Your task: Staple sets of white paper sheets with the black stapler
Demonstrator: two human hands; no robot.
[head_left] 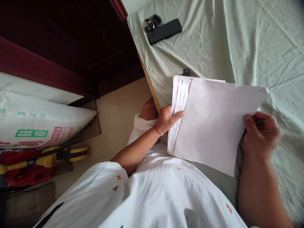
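Observation:
Several white sheets of paper (211, 123) are held up in front of my body, their left edges fanned out like steps. My left hand (168, 118) grips the stack at its left edge, thumb on top and the other fingers underneath, mostly hidden. At the right edge my right hand (261, 133) pinches the paper between thumb and curled fingers. The top sheet looks blank and covers most of those below it. Behind the upper left corner of the stack, a small black object (186, 72) partly shows on the cloth.
A pale green, wrinkled cloth (261, 44) covers the bed-like surface. On it lie a black rectangular case (165, 31) and a dark, shiny item (154, 21). To the left, a printed white sack (42, 120) rests above a red and yellow wheeled object (45, 161) on the tiled floor.

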